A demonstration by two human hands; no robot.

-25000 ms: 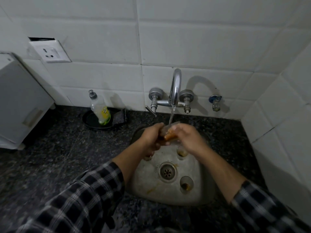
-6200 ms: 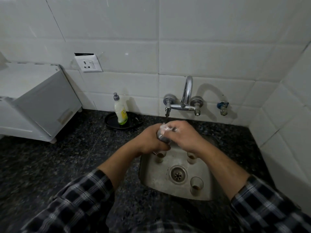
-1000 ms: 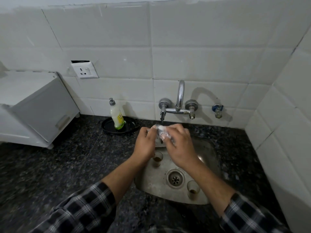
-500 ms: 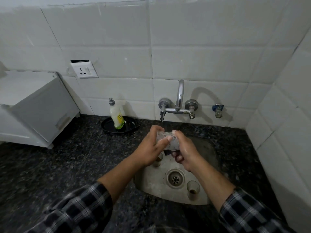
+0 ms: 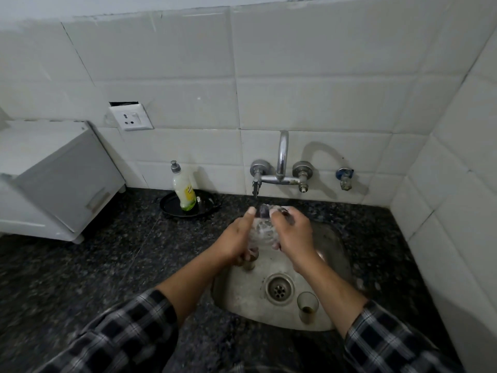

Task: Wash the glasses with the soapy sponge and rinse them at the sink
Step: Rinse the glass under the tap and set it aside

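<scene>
**Lathered glass lifted back toward the tap**

Half a second ago the hands sat lower over the basin; now they are higher, just under the chrome wall tap (image 5: 282, 168). The left hand (image 5: 236, 243) and right hand (image 5: 293, 238) both curl round a small clear drinking glass (image 5: 262, 230) at frame centre, white with foam. Something dark shows under the right fingertips; I cannot tell whether it is the sponge. No water stream is discernible. I judge the scrubbing nearly done and the rinse due. Two more wait in the round steel sink (image 5: 330, 246): a glass with brown dregs (image 5: 307, 308) lower right of the drain, and a half-hidden glass (image 5: 250, 262) beneath the left hand.
</scene>
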